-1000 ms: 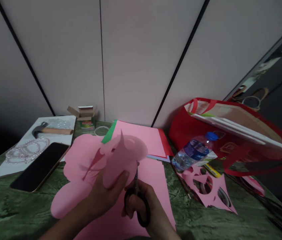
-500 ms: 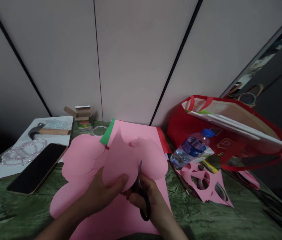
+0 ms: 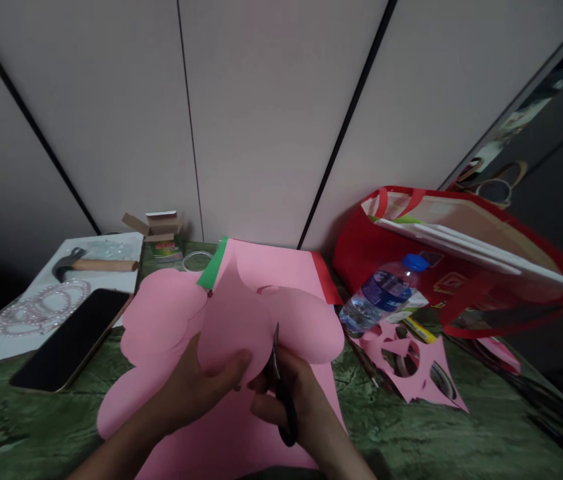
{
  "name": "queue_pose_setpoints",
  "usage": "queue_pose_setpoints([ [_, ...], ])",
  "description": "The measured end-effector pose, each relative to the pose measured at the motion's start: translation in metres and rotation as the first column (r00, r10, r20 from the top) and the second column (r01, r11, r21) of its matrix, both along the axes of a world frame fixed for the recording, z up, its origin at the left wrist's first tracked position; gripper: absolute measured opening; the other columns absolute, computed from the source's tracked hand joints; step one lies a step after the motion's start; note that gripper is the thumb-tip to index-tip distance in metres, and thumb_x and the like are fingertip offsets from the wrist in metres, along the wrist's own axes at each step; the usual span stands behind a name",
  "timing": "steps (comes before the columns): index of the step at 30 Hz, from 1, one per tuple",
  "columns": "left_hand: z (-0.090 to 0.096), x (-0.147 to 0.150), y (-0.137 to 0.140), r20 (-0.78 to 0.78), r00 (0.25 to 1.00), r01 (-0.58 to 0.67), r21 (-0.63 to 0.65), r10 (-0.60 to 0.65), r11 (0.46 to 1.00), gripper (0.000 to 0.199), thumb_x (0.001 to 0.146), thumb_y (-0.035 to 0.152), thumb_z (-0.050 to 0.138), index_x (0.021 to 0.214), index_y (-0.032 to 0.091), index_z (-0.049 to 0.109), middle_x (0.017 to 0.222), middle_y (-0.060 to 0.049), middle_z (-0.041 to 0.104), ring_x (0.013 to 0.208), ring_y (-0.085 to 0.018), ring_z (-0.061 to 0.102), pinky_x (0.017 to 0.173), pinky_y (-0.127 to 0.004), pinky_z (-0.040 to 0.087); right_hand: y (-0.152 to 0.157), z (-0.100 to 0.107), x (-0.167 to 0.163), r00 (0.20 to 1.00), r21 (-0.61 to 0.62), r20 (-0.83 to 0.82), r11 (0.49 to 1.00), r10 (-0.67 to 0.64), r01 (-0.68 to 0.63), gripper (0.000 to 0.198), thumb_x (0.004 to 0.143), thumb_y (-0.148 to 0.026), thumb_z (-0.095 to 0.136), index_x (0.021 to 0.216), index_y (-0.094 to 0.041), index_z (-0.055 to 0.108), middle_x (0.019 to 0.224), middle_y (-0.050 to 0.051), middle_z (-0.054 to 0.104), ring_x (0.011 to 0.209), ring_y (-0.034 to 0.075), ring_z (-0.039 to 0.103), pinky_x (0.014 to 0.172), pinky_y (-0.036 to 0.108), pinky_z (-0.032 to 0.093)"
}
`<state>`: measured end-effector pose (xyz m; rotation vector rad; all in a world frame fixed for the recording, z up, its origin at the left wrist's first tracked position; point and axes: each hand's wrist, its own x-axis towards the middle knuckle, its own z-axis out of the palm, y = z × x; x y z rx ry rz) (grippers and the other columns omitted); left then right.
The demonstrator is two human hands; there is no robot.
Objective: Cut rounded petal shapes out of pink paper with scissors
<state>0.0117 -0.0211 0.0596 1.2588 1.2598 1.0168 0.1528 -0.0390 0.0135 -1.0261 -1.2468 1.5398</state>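
Note:
My left hand (image 3: 201, 387) pinches the lower edge of a pink paper cutout (image 3: 236, 327), thumb on top and fingers underneath. The cutout has rounded lobes and a pointed tip at its top. In my right hand (image 3: 301, 393) are black-handled scissors (image 3: 286, 407), their blades at the paper's edge between the left part and a rounded lobe (image 3: 308, 327) on the right. Below the hands lies a larger pink sheet (image 3: 241, 440). Several pink rounded cutouts (image 3: 161, 310) are stacked to the left. Green paper (image 3: 212, 267) and red paper (image 3: 325, 277) stick out behind.
On the left are a black phone (image 3: 71, 340), a hammer (image 3: 96, 265), bead strings (image 3: 44, 307) and a small open box (image 3: 164, 240). A water bottle (image 3: 381, 293), pink paper scraps (image 3: 411, 367) and a red bag (image 3: 361, 230) stand or lie to the right.
The right lobe of the paper has swung outward to the right and lower. My hands and the scissors have shifted only slightly; the camera view has moved a little.

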Motion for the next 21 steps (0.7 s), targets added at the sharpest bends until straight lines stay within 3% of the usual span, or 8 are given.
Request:
queue_pose_setpoints([
  [4,0.0,-0.0007,0.0,0.0,1.0,0.006,-0.001,-0.006,1.0,0.013,0.063,0.027,0.062,0.056,0.018,0.058,0.044,0.005,0.056,0.042,-0.01,0.051,0.042,-0.021,0.044,-0.0002,0.0006,-0.0002,0.999,0.01,0.027,0.999,-0.031,0.031,0.028,0.057,-0.027,0.074,0.074,-0.016,0.056,0.065,-0.003,0.048,0.059,0.013,0.043,0.055,0.025,0.035],
  [13,-0.0003,-0.0023,-0.0004,-0.039,0.999,-0.014,-0.004,0.014,1.0,0.013,0.063,0.029,0.063,0.059,0.018,0.057,0.046,0.004,0.056,0.043,-0.011,0.052,0.042,-0.022,0.045,0.0018,-0.0067,-0.001,1.0,0.015,0.007,1.0,-0.007,0.007,0.023,0.059,-0.028,0.072,0.072,-0.016,0.058,0.059,-0.005,0.041,0.051,0.009,0.034,0.047,0.023,0.025],
  [21,-0.0043,-0.004,0.0014,-0.042,0.999,-0.011,0.012,0.012,1.0,0.014,0.062,0.031,0.063,0.059,0.019,0.057,0.045,0.004,0.056,0.042,-0.012,0.052,0.042,-0.022,0.045,-0.0004,-0.0017,-0.0014,0.999,0.064,-0.048,0.998,-0.008,0.012,0.027,0.064,-0.039,0.072,0.073,-0.015,0.061,0.056,-0.007,0.037,0.05,0.008,0.027,0.047,0.024,0.019],
])
